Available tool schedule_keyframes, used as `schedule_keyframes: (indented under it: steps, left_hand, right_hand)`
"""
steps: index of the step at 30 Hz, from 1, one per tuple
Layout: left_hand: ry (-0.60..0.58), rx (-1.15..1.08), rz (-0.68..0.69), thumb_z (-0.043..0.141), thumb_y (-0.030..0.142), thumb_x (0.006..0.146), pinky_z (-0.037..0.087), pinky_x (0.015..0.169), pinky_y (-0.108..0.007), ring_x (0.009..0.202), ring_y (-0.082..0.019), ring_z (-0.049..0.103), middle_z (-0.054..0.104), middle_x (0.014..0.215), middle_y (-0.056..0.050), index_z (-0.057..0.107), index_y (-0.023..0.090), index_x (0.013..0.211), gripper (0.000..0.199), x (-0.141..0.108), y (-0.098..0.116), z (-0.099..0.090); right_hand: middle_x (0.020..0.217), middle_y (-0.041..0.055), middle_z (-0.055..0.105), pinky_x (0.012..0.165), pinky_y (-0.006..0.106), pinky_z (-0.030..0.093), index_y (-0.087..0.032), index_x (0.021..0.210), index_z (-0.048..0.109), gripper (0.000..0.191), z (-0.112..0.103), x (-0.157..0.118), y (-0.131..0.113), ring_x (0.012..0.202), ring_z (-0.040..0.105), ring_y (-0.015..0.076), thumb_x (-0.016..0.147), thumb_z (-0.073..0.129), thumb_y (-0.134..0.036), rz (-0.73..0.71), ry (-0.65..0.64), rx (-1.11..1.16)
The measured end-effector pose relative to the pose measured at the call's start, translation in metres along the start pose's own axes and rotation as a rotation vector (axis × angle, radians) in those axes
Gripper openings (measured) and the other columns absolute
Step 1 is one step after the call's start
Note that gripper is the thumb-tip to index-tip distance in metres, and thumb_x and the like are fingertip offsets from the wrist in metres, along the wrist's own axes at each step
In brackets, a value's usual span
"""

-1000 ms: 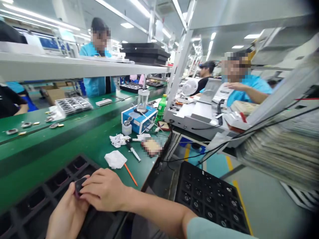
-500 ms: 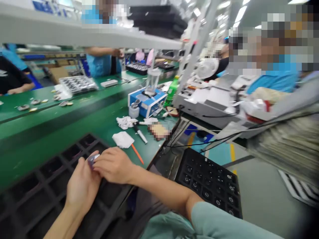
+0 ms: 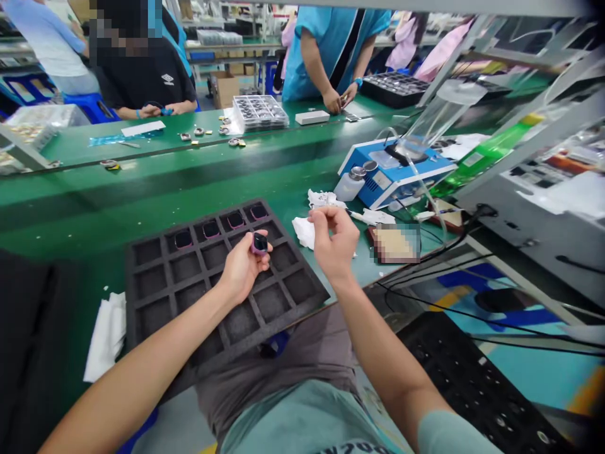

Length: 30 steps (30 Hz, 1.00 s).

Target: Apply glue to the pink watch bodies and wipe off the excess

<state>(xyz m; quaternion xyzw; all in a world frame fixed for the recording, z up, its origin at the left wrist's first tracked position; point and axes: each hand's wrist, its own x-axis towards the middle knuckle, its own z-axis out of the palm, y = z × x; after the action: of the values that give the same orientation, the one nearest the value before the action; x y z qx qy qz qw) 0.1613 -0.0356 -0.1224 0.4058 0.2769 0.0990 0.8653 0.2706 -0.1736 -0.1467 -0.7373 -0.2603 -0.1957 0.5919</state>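
Between the thumb and fingers of my left hand [image 3: 244, 265] is a small purple-rimmed watch case [image 3: 259, 243] with a dark face, held over the black foam tray [image 3: 218, 275]. Several similar cases lie in the tray's back row, one of them a dark square case [image 3: 183, 238] at the left. To the right of the tray, my right hand [image 3: 334, 239] is raised with curled fingers, near a crumpled white tissue [image 3: 304, 232]. Whether anything small sits in its fingertips is too unclear to make out.
Behind my right hand stand a blue machine [image 3: 394, 173], a white dispenser bottle [image 3: 350, 184] and a green bottle [image 3: 491, 151]. A folded white cloth [image 3: 106, 337] lies left of the tray. Cables hang at the right table edge. Two people work across the bench.
The view has turned left. My hands, together around the case before, are now apart: my left hand keeps the case over the tray, while my right hand has let go and moved right.
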Motion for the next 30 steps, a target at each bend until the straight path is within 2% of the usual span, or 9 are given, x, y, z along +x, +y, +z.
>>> schedule_keyframes:
  steps: [2, 6, 9, 12, 16, 18, 20, 24, 30]
  left_hand:
    - [0.003, -0.002, 0.017, 0.04, 0.03, 0.107, 0.04, 0.049, -0.02, 0.053, -0.01, 0.053, 0.07, 0.078, -0.006, 0.063, 0.013, 0.115, 0.03, 0.004, 0.007, -0.003]
    - [-0.062, 0.017, 0.054, 0.044, 0.03, 0.106, 0.042, 0.049, -0.021, 0.056, -0.011, 0.06, 0.078, 0.091, -0.009, 0.064, 0.013, 0.125, 0.033, 0.007, 0.014, -0.007]
    - [-0.08, 0.046, 0.058, 0.045, 0.028, 0.106, 0.043, 0.048, -0.02, 0.059, -0.011, 0.064, 0.08, 0.098, -0.012, 0.064, 0.013, 0.13, 0.035, 0.005, 0.014, -0.007]
    - [-0.083, 0.076, 0.072, 0.051, 0.028, 0.103, 0.044, 0.048, -0.019, 0.061, -0.012, 0.068, 0.081, 0.104, -0.014, 0.064, 0.013, 0.133, 0.036, 0.004, 0.012, -0.008]
    - [-0.078, 0.14, 0.127, 0.055, 0.028, 0.102, 0.049, 0.05, -0.019, 0.067, -0.013, 0.074, 0.081, 0.113, -0.016, 0.066, 0.012, 0.132, 0.036, 0.007, 0.013, -0.008]
    - [-0.085, 0.182, 0.158, 0.056, 0.028, 0.101, 0.05, 0.05, -0.019, 0.068, -0.014, 0.075, 0.08, 0.115, -0.017, 0.067, 0.012, 0.13, 0.035, 0.009, 0.013, -0.008]
    - [-0.1, 0.214, 0.179, 0.055, 0.028, 0.101, 0.051, 0.05, -0.019, 0.069, -0.015, 0.076, 0.08, 0.115, -0.018, 0.067, 0.011, 0.127, 0.033, 0.011, 0.011, -0.007]
    - [-0.094, 0.269, 0.204, 0.054, 0.025, 0.101, 0.051, 0.05, -0.019, 0.068, -0.015, 0.076, 0.081, 0.111, -0.016, 0.066, 0.011, 0.124, 0.03, 0.011, 0.008, -0.006]
    - [-0.067, 0.263, 0.211, 0.059, 0.025, 0.096, 0.048, 0.049, -0.019, 0.062, -0.013, 0.071, 0.081, 0.101, -0.015, 0.065, 0.011, 0.115, 0.024, 0.009, 0.008, -0.003]
  right_hand:
    - [0.094, 0.0071, 0.072, 0.084, 0.033, 0.051, -0.02, 0.092, 0.065, 0.026, -0.004, 0.009, 0.007, 0.089, 0.065, 0.0183, 0.104, 0.049, -0.037, -0.12, -0.094, -0.12]
    - [0.101, 0.0099, 0.075, 0.093, 0.039, 0.049, -0.02, 0.091, 0.069, 0.021, 0.002, 0.006, 0.015, 0.1, 0.063, 0.0232, 0.102, 0.052, -0.026, -0.315, -0.565, -0.329]
    - [0.106, 0.0081, 0.077, 0.096, 0.041, 0.049, -0.02, 0.092, 0.072, 0.01, 0.001, -0.005, 0.017, 0.104, 0.064, 0.0242, 0.096, 0.064, -0.024, -0.357, -0.702, -0.313]
    - [0.114, 0.0081, 0.077, 0.101, 0.041, 0.051, -0.021, 0.103, 0.072, 0.016, -0.021, -0.007, 0.024, 0.111, 0.067, 0.0231, 0.098, 0.062, -0.032, -0.303, -0.578, -0.256]
    - [0.106, 0.0109, 0.076, 0.09, 0.039, 0.054, -0.018, 0.109, 0.071, 0.028, -0.071, -0.003, 0.047, 0.096, 0.07, 0.0229, 0.099, 0.055, -0.038, 0.088, -0.249, -0.481]
    - [0.107, 0.0115, 0.076, 0.083, 0.038, 0.053, -0.017, 0.117, 0.069, 0.032, -0.091, -0.007, 0.06, 0.09, 0.07, 0.0242, 0.094, 0.061, -0.038, 0.271, -0.234, -0.653]
    - [0.108, 0.0114, 0.075, 0.079, 0.037, 0.051, -0.017, 0.122, 0.068, 0.038, -0.1, -0.013, 0.071, 0.093, 0.07, 0.0265, 0.089, 0.067, -0.035, 0.349, -0.264, -0.735]
    - [0.107, 0.0113, 0.075, 0.079, 0.035, 0.05, -0.019, 0.123, 0.069, 0.035, -0.098, -0.022, 0.081, 0.098, 0.07, 0.0267, 0.09, 0.06, -0.029, 0.405, -0.254, -0.781]
    - [0.096, 0.0078, 0.076, 0.077, 0.034, 0.05, -0.02, 0.111, 0.074, 0.033, -0.108, -0.012, 0.077, 0.087, 0.069, 0.0238, 0.082, 0.058, -0.025, 0.413, -0.178, -0.767]
